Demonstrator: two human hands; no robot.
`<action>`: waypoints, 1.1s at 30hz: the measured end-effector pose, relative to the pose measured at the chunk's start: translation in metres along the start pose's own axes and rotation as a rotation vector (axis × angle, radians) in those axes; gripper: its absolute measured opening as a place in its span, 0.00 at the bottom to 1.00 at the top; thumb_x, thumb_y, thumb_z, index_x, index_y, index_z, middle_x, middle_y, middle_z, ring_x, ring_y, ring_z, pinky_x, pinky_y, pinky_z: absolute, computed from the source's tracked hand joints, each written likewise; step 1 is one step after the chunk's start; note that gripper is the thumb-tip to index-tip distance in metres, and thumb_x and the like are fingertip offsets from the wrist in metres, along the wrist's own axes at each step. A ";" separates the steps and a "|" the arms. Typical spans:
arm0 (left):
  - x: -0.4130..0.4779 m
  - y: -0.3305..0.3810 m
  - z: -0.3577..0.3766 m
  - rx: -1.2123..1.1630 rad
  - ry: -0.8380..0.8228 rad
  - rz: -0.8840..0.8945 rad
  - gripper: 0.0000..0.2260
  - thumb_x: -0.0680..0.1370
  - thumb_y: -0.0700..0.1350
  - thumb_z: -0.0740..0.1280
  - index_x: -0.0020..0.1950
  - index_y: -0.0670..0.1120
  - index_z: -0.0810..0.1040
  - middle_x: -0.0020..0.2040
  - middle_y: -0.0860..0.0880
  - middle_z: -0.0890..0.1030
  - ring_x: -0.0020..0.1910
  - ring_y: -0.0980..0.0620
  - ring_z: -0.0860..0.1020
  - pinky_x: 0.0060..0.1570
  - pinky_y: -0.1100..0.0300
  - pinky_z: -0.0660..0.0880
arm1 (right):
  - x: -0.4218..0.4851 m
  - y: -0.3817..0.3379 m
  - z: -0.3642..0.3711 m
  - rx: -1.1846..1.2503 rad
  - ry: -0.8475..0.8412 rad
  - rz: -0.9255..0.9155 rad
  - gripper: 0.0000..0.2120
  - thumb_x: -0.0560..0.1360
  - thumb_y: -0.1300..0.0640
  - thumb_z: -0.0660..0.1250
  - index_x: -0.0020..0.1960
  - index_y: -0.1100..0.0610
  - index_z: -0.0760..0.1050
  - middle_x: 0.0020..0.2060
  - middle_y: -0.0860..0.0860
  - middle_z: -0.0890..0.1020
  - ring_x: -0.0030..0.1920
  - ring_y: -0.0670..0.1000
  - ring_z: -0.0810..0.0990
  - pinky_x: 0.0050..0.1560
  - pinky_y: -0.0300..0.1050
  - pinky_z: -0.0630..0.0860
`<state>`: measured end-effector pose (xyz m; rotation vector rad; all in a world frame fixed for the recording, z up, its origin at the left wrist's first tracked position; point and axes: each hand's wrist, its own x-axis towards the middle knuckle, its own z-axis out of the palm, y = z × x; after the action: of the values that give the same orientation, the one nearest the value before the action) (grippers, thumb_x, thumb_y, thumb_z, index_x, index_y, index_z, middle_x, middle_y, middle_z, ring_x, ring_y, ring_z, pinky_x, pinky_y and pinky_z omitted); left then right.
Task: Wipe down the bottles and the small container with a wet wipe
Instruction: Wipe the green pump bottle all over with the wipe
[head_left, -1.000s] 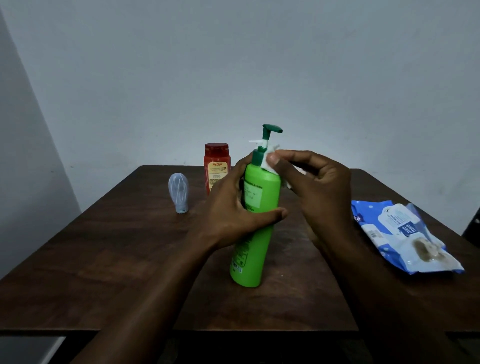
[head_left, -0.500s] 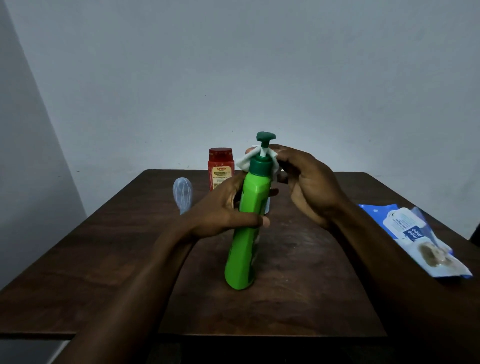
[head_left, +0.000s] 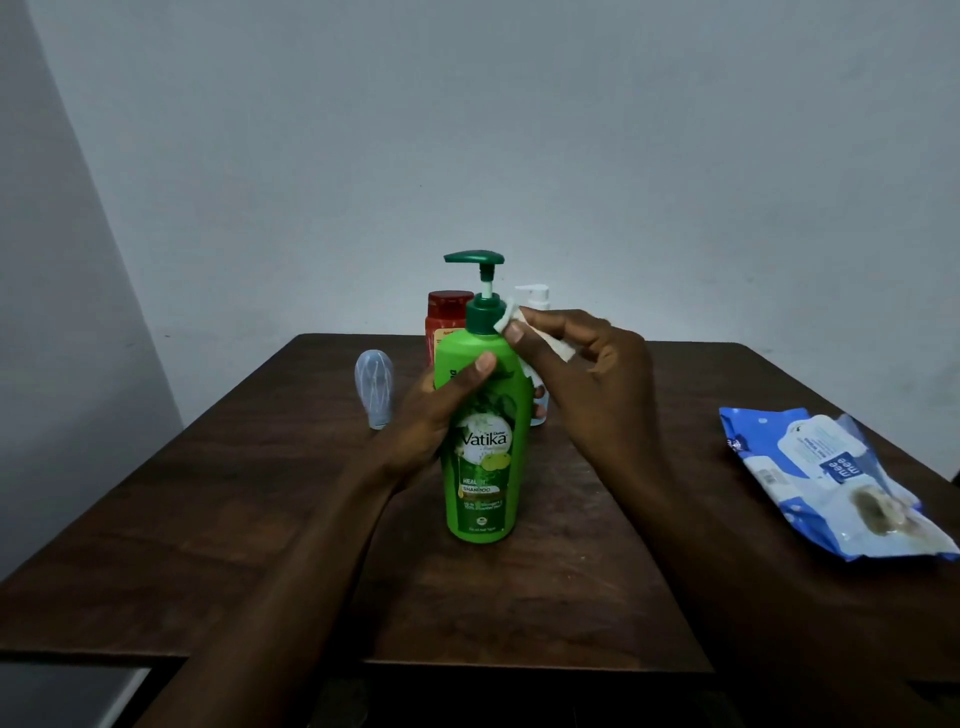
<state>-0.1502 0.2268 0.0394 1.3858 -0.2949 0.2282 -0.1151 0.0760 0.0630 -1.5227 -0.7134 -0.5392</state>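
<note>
A: Right hand (head_left: 597, 374) pinching a folded wet wipe (head_left: 506, 318) between thumb and fingers, pressed against the dark green collar of the pump, just above the shoulder of the green bottle (head_left: 480, 452).

B: And the left hand (head_left: 441, 415)?

A: Wrapped around the upper body of that bottle, thumb across the front, clenched firmly enough to hold it upright. Standing on the table (head_left: 260, 519) near the middle, label facing forward.

B: Best way through this step?

A: Probably turning the bottle with the left hand while keeping the wipe steady at the collar, so the whole ring gets covered. Then up the thin stem to the pump head, gently, to avoid squirting shampoo. After that, down the shoulder and sides, shifting the left grip to reach the covered patch.

B: Risk?

A: Pressing sideways on a tall bottle; easy to tip without a firm hold low enough.

B: Further out?

A: Directly behind, a red bottle (head_left: 447, 317) and a white pump bottle (head_left: 532, 297), both mostly hidden, so hard to say whether touching each other. To the left, well apart, a small clear container (head_left: 374, 387) standing on its cap. Far right, a blue wipes pack (head_left: 831, 483) lying flat near the table edge.

B: Progress?

A: Seemingly early; nothing but the green bottle in hand.
</note>
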 end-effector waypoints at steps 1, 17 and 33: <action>-0.001 0.001 0.000 0.009 -0.002 -0.010 0.16 0.66 0.62 0.77 0.49 0.55 0.86 0.48 0.48 0.87 0.48 0.50 0.86 0.45 0.58 0.81 | -0.001 0.000 0.001 -0.075 0.038 -0.077 0.09 0.74 0.54 0.74 0.54 0.54 0.85 0.48 0.44 0.86 0.53 0.44 0.83 0.52 0.39 0.79; 0.002 0.003 0.002 -0.001 -0.103 -0.020 0.24 0.68 0.63 0.75 0.58 0.52 0.83 0.56 0.38 0.84 0.54 0.36 0.84 0.53 0.44 0.81 | 0.049 -0.032 -0.003 0.366 -0.426 0.283 0.24 0.75 0.63 0.71 0.70 0.57 0.72 0.54 0.59 0.85 0.55 0.57 0.85 0.61 0.55 0.79; 0.001 0.002 0.003 -0.014 -0.148 -0.020 0.21 0.68 0.64 0.75 0.56 0.56 0.84 0.55 0.40 0.85 0.53 0.39 0.84 0.54 0.43 0.80 | 0.054 -0.038 -0.003 0.667 -0.368 0.492 0.20 0.80 0.63 0.59 0.72 0.61 0.69 0.64 0.63 0.79 0.68 0.63 0.75 0.74 0.62 0.63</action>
<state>-0.1498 0.2246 0.0422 1.3937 -0.4040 0.1068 -0.1043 0.0789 0.1284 -1.1007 -0.6707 0.3398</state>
